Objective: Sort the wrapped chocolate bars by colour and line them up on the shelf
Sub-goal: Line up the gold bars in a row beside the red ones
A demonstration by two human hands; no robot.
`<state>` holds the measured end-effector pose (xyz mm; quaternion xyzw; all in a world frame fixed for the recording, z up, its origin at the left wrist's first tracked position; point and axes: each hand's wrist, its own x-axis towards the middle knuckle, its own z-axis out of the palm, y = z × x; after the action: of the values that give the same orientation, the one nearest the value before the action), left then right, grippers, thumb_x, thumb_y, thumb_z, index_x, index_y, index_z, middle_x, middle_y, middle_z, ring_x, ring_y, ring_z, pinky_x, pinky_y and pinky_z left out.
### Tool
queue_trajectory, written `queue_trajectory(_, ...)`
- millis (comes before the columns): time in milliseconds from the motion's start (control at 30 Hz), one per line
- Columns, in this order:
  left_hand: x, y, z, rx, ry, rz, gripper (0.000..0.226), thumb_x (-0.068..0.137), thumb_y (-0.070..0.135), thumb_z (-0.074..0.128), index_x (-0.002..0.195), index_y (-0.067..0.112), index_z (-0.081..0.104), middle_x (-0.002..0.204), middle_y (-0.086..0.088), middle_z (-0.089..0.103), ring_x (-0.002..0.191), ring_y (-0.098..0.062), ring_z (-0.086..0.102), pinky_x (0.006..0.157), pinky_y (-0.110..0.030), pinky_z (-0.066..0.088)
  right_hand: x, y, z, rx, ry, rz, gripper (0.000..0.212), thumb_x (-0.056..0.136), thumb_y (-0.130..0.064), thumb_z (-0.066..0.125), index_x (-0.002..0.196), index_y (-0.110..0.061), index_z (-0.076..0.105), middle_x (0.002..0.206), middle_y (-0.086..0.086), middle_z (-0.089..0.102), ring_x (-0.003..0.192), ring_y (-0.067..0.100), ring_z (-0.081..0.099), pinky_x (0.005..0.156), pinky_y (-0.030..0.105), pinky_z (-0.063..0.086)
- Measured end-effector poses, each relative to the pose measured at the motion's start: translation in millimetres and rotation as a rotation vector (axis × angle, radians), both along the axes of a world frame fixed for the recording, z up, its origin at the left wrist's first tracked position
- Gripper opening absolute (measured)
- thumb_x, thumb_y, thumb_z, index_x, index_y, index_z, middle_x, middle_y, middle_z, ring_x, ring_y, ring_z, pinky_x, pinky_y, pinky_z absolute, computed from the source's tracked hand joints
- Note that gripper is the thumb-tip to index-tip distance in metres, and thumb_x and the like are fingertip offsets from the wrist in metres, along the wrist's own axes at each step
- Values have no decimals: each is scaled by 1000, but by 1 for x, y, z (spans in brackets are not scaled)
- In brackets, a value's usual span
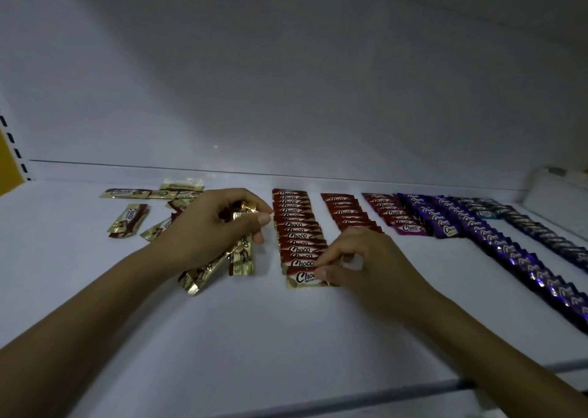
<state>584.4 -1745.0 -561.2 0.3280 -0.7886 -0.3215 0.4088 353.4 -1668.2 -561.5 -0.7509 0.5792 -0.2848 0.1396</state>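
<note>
Both curled: left hand (pixel 219 227) clutches gold bars (pixel 242 258), right hand (pixel 359 265) pinches the front red bar (pixel 302 278).

Front shelf (pixel 254 338) lies open; loose gold bars (pixel 129 220) left, rows (pixel 521 258) right

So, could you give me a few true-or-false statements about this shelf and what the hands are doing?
1. The left hand holds a bunch of gold-wrapped bars. True.
2. The right hand is empty. False: it pinches the front bar of the red row.
3. The purple rows lie to the right of the red row. True.
4. Every bar is lined up in a row. False: loose gold bars lie scattered at the back left.
</note>
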Motion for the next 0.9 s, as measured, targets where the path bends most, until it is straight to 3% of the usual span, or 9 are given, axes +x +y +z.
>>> queue_trajectory(200,3,-1,0,-10,-14,61,25,79,46,57,94,29,67,71,9,72,53,-31,55,50,-23,44,3,-8,-3,-24,56,-5,6,76,-33,75,81,-31,73,82,-17,64,83,0,56,85,29,44)
queue_trajectory(233,1,-1,-1,-8,-6,60,21,82,44,57,94,29,67,71,9,72,51,-31,53,50,-25,43,3,-8,-4,-33,51,-2,6,75,-32,75,80,-31,71,82,-16,64,83,0,56,84,28,44)
queue_trajectory(333,-7,2,-2,-33,96,66,7,90,27,60,90,25,67,67,9,70,43,-1,50,47,-10,39,7,-8,-2,-89,-12,4,15,76,-26,76,75,-29,62,78,-13,63,79,2,56,73,21,45)
queue_trajectory(367,-11,4,-2,-46,135,81,7,90,26,60,89,24,66,66,8,70,44,0,52,46,-10,39,12,-8,-1,-101,-77,17,15,78,-24,75,75,-29,61,75,-12,63,76,3,57,67,18,46)
queue_trajectory(467,-21,10,-1,-70,207,119,14,87,37,57,89,26,66,69,7,69,55,-21,59,53,-30,48,34,-9,8,-12,-286,95,8,82,-27,69,83,-19,68,76,-2,68,70,9,63,63,18,51)
queue_trajectory(567,-21,11,2,-97,248,119,14,86,39,58,88,27,66,73,14,67,64,-4,60,60,-17,48,53,-10,16,129,-456,177,5,81,-20,71,82,-18,67,75,1,70,70,14,68,67,32,56)
queue_trajectory(667,-18,8,5,-127,256,135,14,87,38,58,89,26,66,71,17,64,60,1,55,57,-8,42,57,-10,20,165,-576,168,4,84,-12,69,81,-14,66,72,2,71,61,10,67,62,26,56)
queue_trajectory(800,-15,7,7,-85,297,106,23,87,39,54,88,19,66,63,11,65,50,1,55,49,-9,42,47,-6,23,141,-608,115,11,85,-10,67,77,-17,64,65,-1,69,55,8,63,54,17,50)
queue_trajectory(900,-14,8,7,-65,267,131,28,84,42,51,87,18,66,64,5,67,48,-4,55,45,-15,45,38,-3,22,100,-539,55,13,83,-9,69,75,-19,64,72,4,69,65,15,66,63,24,57)
